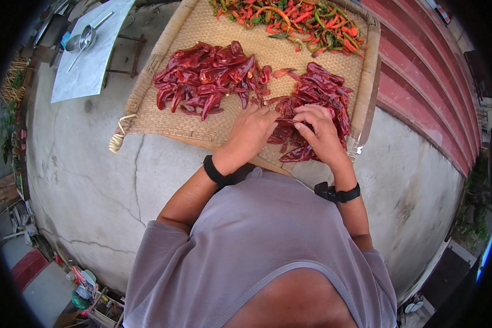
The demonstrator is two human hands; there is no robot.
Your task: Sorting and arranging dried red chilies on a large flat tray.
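Note:
Both of my hands meet over the near edge of a woven tray [164, 121]. Between them is a dark red dried chili pepper [285, 121], its ends pinched by my left hand [252, 131] and my right hand [318, 130]. Under and beside my right hand spreads a pile of dark red dried chilies [325, 87], partly hidden by my fingers. Farther left, past my left hand, lies a second heap of glossy dark red chilies [202, 74]. Thinner red, orange and green chilies [300, 22] cover the tray's far end.
A pale table [87, 68] at the far left carries a metal strainer [87, 37] and other metalware. Red steps [421, 71] rise along the right of the tray. Cracked concrete floor [93, 180] surrounds me, with assorted clutter [87, 284] at the lower left.

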